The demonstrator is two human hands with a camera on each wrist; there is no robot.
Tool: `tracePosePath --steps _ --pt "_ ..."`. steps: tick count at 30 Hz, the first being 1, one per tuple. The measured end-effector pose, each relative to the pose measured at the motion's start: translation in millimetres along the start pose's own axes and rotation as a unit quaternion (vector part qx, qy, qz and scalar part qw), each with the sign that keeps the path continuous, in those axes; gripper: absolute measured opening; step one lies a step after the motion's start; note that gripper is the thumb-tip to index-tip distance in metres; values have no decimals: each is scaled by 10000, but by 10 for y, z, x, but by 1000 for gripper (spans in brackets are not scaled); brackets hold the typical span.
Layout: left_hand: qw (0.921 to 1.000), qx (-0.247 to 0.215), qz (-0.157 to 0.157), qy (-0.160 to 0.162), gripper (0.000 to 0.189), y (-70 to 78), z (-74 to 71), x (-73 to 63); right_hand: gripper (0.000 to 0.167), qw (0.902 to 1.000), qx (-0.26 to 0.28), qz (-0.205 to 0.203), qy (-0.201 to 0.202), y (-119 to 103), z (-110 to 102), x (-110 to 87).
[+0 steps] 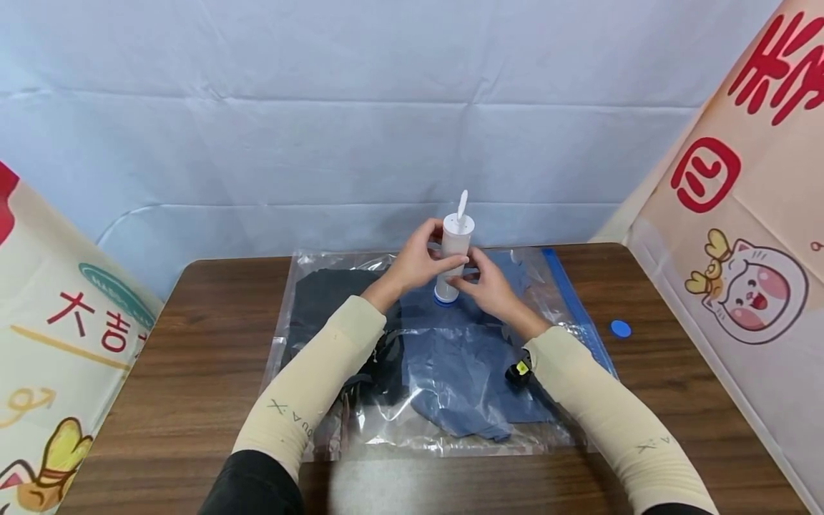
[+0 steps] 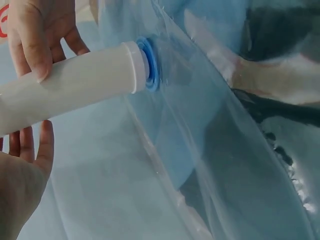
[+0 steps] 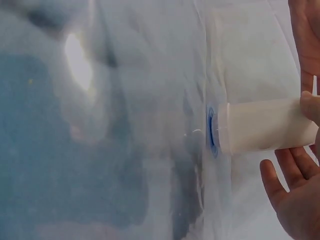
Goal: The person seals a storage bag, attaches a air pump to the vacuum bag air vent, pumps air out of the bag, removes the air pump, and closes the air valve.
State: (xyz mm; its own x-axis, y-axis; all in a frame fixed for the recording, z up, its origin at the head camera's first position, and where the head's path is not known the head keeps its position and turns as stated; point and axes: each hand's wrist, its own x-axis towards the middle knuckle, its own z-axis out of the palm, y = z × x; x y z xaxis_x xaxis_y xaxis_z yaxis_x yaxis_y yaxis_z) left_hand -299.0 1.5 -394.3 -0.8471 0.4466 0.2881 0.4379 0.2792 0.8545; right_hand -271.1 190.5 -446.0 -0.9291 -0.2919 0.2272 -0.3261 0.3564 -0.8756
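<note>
A white hand pump (image 1: 455, 244) stands upright on the clear vacuum storage bag (image 1: 386, 429), its handle (image 1: 463, 204) sticking up from the top. My left hand (image 1: 417, 261) holds the barrel from the left, thumb across its front. From the right, a little lower, my right hand (image 1: 491, 286) grips the same barrel between thumb and fingers. In the left wrist view the pump's lower end sits at the bag's blue round valve (image 2: 151, 64). Dark clothing (image 1: 328, 293) and blue clothing (image 1: 450, 365) lie inside the bag under the plastic.
A round blue cap (image 1: 620, 329) lies on the wooden table (image 1: 212, 357) to the right of the bag. The bag's blue zip strip (image 1: 576, 300) runs along its right side. A pale cloth (image 1: 322, 157) hangs behind the table, with printed banners on both sides.
</note>
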Motion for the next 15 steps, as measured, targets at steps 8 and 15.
tracePosePath --steps 8,15 --pt "10000 -72 30 -1 60 -15 7 -4 55 10000 31 22 -81 -30 -1 -24" --pt "9998 35 -168 100 60 -7 18 -27 58 9998 -196 -14 -39 30 10 -11"
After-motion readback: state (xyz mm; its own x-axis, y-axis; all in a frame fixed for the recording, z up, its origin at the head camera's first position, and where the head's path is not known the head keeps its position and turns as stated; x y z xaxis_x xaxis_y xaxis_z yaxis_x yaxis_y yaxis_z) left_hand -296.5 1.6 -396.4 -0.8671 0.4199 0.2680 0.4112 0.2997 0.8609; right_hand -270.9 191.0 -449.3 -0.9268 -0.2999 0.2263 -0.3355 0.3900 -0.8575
